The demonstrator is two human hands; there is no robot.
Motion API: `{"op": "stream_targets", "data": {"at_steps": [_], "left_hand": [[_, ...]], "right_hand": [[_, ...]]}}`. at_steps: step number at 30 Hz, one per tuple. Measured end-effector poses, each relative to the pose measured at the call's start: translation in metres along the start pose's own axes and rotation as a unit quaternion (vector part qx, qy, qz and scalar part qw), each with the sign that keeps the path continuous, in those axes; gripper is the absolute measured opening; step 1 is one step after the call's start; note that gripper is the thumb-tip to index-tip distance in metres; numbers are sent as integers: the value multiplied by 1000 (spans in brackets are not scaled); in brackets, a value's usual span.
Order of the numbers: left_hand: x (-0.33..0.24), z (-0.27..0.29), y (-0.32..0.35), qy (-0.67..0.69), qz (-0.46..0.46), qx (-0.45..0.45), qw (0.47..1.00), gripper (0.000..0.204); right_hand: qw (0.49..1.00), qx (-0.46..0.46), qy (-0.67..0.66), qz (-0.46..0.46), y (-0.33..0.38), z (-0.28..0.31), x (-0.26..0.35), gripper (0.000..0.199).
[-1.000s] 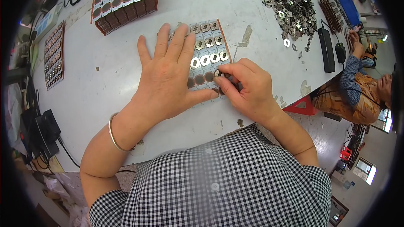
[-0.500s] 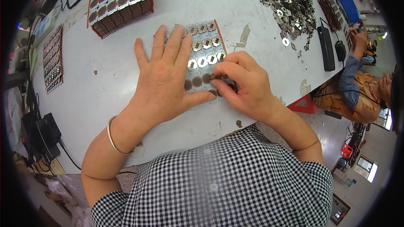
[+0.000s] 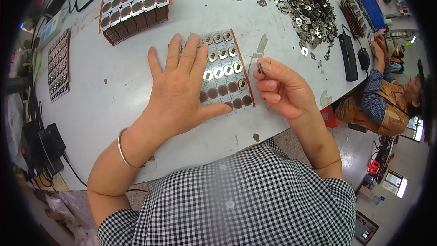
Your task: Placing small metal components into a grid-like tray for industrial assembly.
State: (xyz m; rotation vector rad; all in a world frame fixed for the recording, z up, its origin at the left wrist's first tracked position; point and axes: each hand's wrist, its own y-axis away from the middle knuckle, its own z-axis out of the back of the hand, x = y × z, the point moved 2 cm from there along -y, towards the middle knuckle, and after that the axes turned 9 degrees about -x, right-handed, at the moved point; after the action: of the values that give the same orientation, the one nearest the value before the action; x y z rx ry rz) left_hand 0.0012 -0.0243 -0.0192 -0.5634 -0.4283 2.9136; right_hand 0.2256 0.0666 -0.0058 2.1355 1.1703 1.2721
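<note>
My left hand [image 3: 175,84] lies flat with fingers spread over the left part of a circuit board panel [image 3: 222,89], covering much of it. Shiny round metal clips [image 3: 227,70] with diamond-shaped openings sit on the panel's far rows. In the nearer rows dark round pads show, and one clip lies at the right end of the second-nearest row. Just off the panel's right edge my right hand [image 3: 287,86] is raised, thumb and forefinger pinching a small metal clip [image 3: 261,69], partly hidden by the fingers.
A tall stack of similar panels [image 3: 136,16] stands at the far left. Another panel [image 3: 59,66] with clips lies near the left edge. Loose metal clips [image 3: 314,16] are heaped at the far right. Beside them lies a black bar-shaped device [image 3: 348,57]. A co-worker [image 3: 380,95] sits at the right.
My right hand has lifted away from the panel to the right, and a clip now shows in its pinch. The clip at the second-nearest row's right end is now uncovered.
</note>
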Motion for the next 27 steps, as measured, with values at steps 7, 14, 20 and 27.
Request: {"op": "stream_targets", "data": {"at_steps": [7,14,20,27], "left_hand": [[0,0,0,-5,-12,-30,999,112],[-1,2,-1,0,8,19,1000,121],[0,2,-1,-4,3,15,1000,121],[0,2,-1,-5,6,18,1000,121]], "right_hand": [[1000,-18,-1,8,-2,-1,-1,20],[739,-72,481,467,21,-20,-7,45],[564,-58,573,592,25,-29,-7,52],[536,-8,586,608,24,-32,-5,37]]}}
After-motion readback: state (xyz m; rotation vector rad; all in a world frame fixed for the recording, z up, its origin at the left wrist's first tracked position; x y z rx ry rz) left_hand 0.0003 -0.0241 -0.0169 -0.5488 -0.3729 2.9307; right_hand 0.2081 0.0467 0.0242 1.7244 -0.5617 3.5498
